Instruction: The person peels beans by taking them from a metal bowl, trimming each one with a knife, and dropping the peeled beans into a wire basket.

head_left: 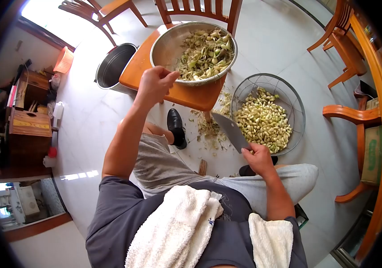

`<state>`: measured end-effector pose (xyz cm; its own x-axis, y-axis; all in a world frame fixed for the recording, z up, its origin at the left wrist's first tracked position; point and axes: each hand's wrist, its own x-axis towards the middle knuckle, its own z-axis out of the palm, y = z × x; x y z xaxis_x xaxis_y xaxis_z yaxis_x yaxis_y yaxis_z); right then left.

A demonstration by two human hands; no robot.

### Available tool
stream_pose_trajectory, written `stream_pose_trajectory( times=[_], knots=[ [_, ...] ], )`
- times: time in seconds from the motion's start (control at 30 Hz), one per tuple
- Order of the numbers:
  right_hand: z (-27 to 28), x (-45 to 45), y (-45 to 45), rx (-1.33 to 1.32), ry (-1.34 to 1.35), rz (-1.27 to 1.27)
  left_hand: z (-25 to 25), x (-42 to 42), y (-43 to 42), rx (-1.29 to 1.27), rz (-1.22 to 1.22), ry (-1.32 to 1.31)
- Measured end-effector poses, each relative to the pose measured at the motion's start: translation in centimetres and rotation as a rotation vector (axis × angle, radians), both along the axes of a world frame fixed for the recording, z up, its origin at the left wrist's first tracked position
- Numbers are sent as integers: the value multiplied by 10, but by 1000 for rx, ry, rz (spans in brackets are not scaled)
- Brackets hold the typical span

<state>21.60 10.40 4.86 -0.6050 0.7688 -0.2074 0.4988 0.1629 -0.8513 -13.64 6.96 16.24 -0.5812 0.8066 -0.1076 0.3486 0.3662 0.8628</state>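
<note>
My left hand (157, 82) is closed at the near left rim of a metal bowl (166, 49); what its fingers pinch, if anything, is too small to name. The bowl stands on a wooden chair seat (133, 71) and holds untrimmed pale bulbs with stems (204, 53). My right hand (259, 158) grips the handle of a broad-bladed knife (230, 129), whose blade points up and left. Beside the blade, on the floor, a round wire-framed basket (304, 114) holds a heap of trimmed pale bulbs (262, 118).
A dark bucket (110, 67) stands left of the chair. Trimmings (211, 129) lie scattered on the floor between my black shoe (176, 127) and the basket. More wooden chairs (345, 53) stand at the right and top. A wooden cabinet (30, 123) is at the left.
</note>
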Motion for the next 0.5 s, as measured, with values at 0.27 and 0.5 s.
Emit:
stream_pose_trajectory(
  times=[0.27, 0.5],
  knots=[
    [18, -9, -10, 300, 324, -53, -64, 97, -49, 84, -63, -543],
    [7, -14, -13, 454, 275, -5, -93, 131, -46, 1, -62, -526]
  ],
)
